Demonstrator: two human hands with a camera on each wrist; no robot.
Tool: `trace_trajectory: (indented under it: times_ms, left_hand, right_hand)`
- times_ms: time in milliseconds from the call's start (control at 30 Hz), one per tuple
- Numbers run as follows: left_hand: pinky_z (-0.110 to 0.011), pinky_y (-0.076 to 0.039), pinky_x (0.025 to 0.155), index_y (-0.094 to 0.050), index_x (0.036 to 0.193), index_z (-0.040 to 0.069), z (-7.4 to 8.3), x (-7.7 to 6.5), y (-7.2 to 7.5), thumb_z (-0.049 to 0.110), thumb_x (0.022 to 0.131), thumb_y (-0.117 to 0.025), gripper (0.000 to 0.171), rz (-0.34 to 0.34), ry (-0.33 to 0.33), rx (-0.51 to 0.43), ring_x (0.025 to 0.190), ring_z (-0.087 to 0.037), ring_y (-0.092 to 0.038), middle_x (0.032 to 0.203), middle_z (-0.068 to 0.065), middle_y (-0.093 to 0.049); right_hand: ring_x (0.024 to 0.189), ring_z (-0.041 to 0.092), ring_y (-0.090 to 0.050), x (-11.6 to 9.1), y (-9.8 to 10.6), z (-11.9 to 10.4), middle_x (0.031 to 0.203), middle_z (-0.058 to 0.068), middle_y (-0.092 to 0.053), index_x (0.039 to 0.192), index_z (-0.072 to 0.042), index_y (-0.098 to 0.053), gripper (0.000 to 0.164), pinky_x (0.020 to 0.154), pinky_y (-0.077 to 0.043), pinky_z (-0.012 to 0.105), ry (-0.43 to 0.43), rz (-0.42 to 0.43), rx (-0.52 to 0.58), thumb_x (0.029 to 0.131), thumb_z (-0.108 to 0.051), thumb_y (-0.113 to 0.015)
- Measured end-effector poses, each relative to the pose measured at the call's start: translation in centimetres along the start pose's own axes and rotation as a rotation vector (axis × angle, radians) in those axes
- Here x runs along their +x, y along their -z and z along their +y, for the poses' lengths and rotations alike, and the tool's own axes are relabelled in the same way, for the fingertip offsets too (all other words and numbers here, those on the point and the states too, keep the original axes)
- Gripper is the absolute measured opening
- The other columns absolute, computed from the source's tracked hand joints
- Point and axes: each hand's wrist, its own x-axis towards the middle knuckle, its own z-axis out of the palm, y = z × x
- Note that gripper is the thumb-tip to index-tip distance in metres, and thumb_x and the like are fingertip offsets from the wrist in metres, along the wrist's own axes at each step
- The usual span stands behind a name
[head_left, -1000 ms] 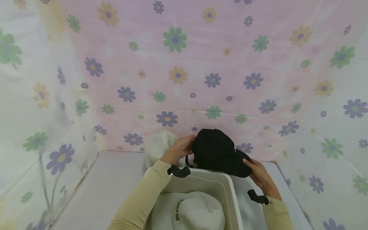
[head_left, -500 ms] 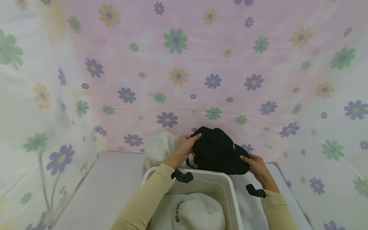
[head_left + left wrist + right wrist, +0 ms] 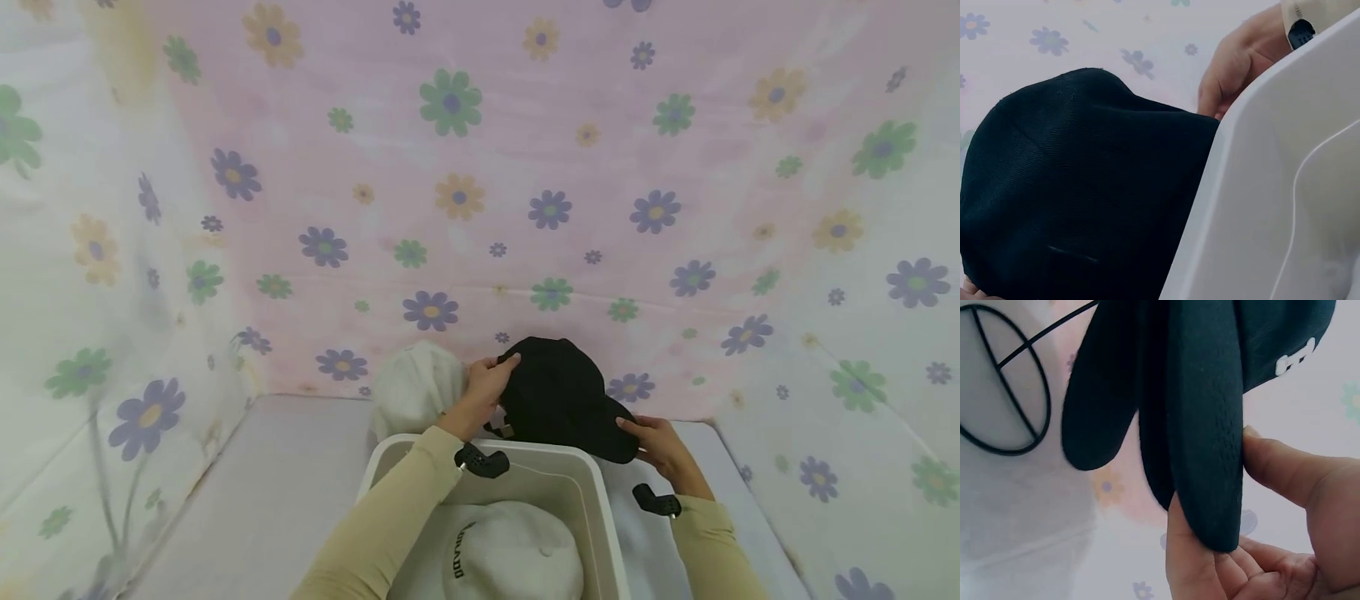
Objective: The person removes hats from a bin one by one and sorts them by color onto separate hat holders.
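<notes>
A black baseball cap is held side-on behind the far rim of the bin, with its brim pointing right. My left hand grips the back edge of its crown, thumb on the near side. At the brim, my right hand pinches the edge between thumb and fingers. The right wrist view shows this brim close up, with a small white bone-shaped emblem on the crown. Another dark brim shows to its left there. In the left wrist view the crown hides most of the left hand.
A white plastic bin stands in front and holds a white cap with dark lettering. Left of the black cap is another whitish cap. A black wire stand base appears in the right wrist view. Flowered cloth surrounds the table.
My left thumb has come from the cap's back edge onto the near side of the crown. The brim and my right hand have shifted slightly left; the cap tilted up briefly, then levelled.
</notes>
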Motion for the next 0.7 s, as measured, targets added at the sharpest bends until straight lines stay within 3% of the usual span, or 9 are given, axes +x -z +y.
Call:
trace_trajectory:
  times_ms: [133, 267, 533, 600, 700]
  left_hand:
    - [-0.049, -0.047, 0.107, -0.058, 0.125, -0.006, -0.2, 0.0, -0.1, 0.032, 0.101, -0.064, 0.045, 0.043, -0.013, 0.054, 0.123, -0.038, -0.058, 0.132, -0.023, -0.058]
    - [-0.052, -0.039, 0.115, -0.054, 0.135, -0.007, -0.5, -0.4, 0.0, 0.033, 0.103, -0.06, 0.051, 0.04, 0.001, 0.141, 0.136, -0.04, -0.048, 0.144, -0.025, -0.051]
    - [-0.052, -0.033, 0.119, -0.044, 0.147, -0.009, -0.7, -1.3, 0.6, 0.034, 0.106, -0.051, 0.059, -0.03, 0.043, 0.161, 0.144, -0.041, -0.039, 0.154, -0.025, -0.043]
    - [-0.052, -0.032, 0.12, -0.044, 0.148, -0.008, -0.5, -1.5, 0.7, 0.034, 0.106, -0.049, 0.059, -0.045, 0.045, 0.151, 0.146, -0.04, -0.037, 0.156, -0.024, -0.041]
    - [-0.052, -0.028, 0.121, -0.041, 0.149, -0.008, -0.2, -1.8, 0.7, 0.032, 0.103, -0.05, 0.06, -0.033, 0.039, 0.131, 0.148, -0.039, -0.032, 0.159, -0.022, -0.035]
  right_hand:
    - [0.089, 0.01, -0.067, 0.3, -0.3, 0.8, 0.113, 0.015, -0.068, 0.144, 0.02, -0.039, 0.063, 0.08, -0.059, 0.03, -0.028, -0.009, -0.005, 0.104, -0.024, -0.061]
    - [0.098, 0.015, -0.068, 0.2, -0.5, 1.6, 0.131, 0.027, -0.061, 0.146, 0.018, -0.038, 0.067, 0.087, -0.059, 0.035, -0.043, 0.006, -0.026, 0.104, -0.029, -0.061]
    - [0.09, 0.01, -0.068, -0.5, -1.0, 1.7, 0.12, 0.018, -0.067, 0.145, 0.018, -0.039, 0.065, 0.082, -0.06, 0.033, -0.001, 0.034, -0.04, 0.104, -0.03, -0.06]
    - [0.091, 0.016, -0.069, -1.2, -1.2, 1.2, 0.12, 0.025, -0.064, 0.145, 0.018, -0.038, 0.064, 0.081, -0.061, 0.036, 0.02, 0.042, -0.096, 0.105, -0.029, -0.058]
    - [0.109, 0.039, -0.067, -2.8, -1.5, -0.2, 0.135, 0.04, -0.05, 0.149, 0.021, -0.026, 0.072, 0.089, -0.059, 0.045, 0.047, 0.019, -0.252, 0.106, -0.029, -0.056]
